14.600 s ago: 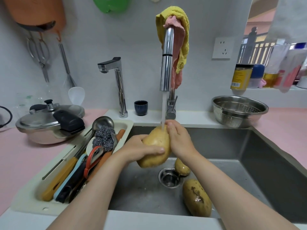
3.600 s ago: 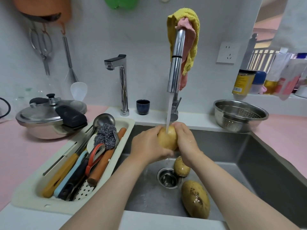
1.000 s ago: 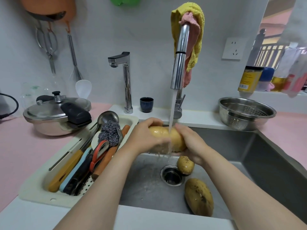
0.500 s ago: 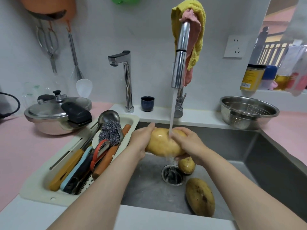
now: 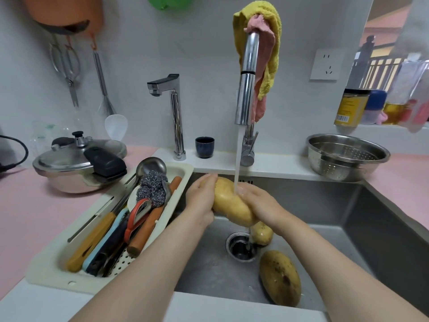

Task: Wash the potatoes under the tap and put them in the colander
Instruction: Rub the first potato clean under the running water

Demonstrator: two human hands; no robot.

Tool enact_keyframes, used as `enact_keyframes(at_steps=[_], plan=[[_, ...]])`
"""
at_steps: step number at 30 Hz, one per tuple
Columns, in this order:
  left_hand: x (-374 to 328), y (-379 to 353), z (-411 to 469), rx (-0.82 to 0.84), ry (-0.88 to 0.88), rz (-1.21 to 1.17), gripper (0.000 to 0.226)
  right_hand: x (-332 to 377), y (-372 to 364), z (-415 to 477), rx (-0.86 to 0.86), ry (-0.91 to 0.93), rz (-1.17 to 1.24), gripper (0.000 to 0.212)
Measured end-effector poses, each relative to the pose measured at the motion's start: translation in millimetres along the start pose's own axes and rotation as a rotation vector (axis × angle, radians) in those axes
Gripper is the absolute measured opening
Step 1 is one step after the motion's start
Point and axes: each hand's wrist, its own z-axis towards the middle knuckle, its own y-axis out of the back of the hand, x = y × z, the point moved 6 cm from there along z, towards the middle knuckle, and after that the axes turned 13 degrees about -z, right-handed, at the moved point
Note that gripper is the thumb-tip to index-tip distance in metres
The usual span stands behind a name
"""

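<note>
Dirty potato (image 5: 279,277) + small potato (image 5: 262,233) lie in sink (image 5: 348,217) by drain. Held potato (image 5: 232,203) now tilted vs 0.5 s ago, L hand (image 5: 200,201) & R hand (image 5: 262,203) fingers clamped round it under tap (image 5: 247,89) stream. Rinse prob ongoing; none in colander (image 5: 348,156) on far-R bench.

Bright, soft, even light with weak shadows. Glare shines on the tap (image 5: 247,89). Lines bend near the edges; the bottles (image 5: 409,101) at right look blurred.
</note>
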Motion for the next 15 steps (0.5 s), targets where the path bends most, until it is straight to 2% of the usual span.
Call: enact_keyframes(at_steps=[2,3,6,8,10,12,15], plan=[[-5.2,-0.5,-2.2,0.048,0.026,0.048,0.004,4.8,-4.5,-3.2,0.053,0.094,-0.034,0.062],[-7.1,-2.0,-2.0,0.102,0.020,0.091,0.010,6.6,-4.7,-4.7,0.043,0.129,-0.045,0.069],[-12.7,-10.0,-4.7,0.293,-0.038,0.100,0.035,9.4,-2.1,-6.1,0.006,0.160,0.023,0.052],[-12.8,-14.8,-7.7,0.377,-0.055,0.071,0.040,4.9,5.1,-3.8,-0.070,0.093,0.122,0.036],[-9.5,-19.0,-11.3,0.421,-0.094,0.149,0.047,-4.1,11.0,-0.2,-0.090,0.002,0.187,0.034],[-4.9,-23.6,-15.5,0.397,-0.163,0.262,0.056,-11.3,11.4,-0.1,-0.041,-0.091,0.189,0.042],[-3.3,-27.7,-21.0,0.167,-0.279,0.286,0.047,-16.0,7.4,-6.9,-0.020,-0.162,0.114,0.051]])
